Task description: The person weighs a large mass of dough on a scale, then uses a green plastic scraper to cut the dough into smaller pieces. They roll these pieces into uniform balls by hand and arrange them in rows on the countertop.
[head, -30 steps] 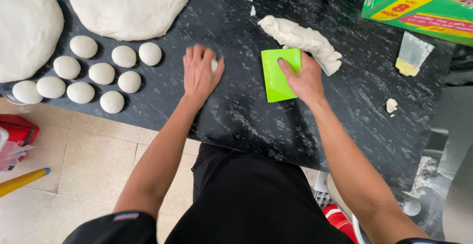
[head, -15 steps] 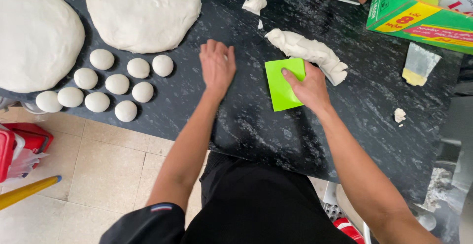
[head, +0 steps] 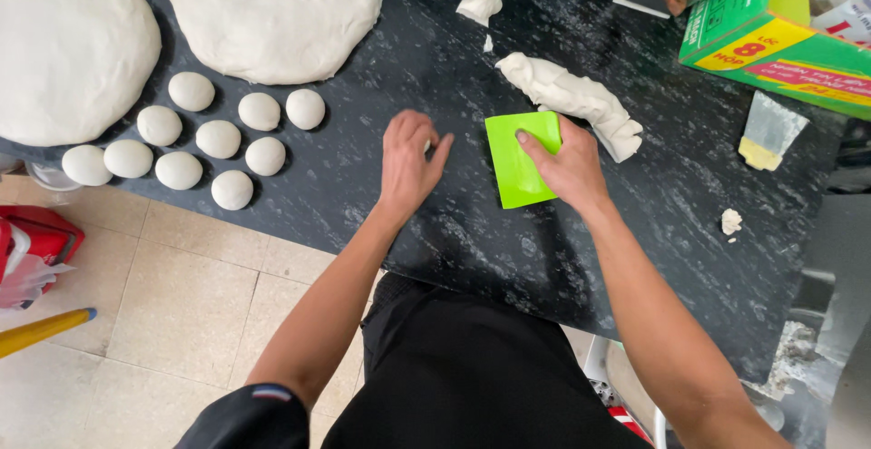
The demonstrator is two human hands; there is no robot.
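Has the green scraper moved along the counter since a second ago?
No. The green scraper lies under the right hand, just left of the dough log as before; the frame shift is the camera.

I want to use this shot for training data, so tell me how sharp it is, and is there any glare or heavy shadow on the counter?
Head view: mostly sharp; the left hand, the right hand on the green scraper and the dough balls have crisp edges. Light is soft and even, with only faint shadows beside the hands. The black speckled counter shows a mild sheen, no blown-out glare. Edges bow slightly.
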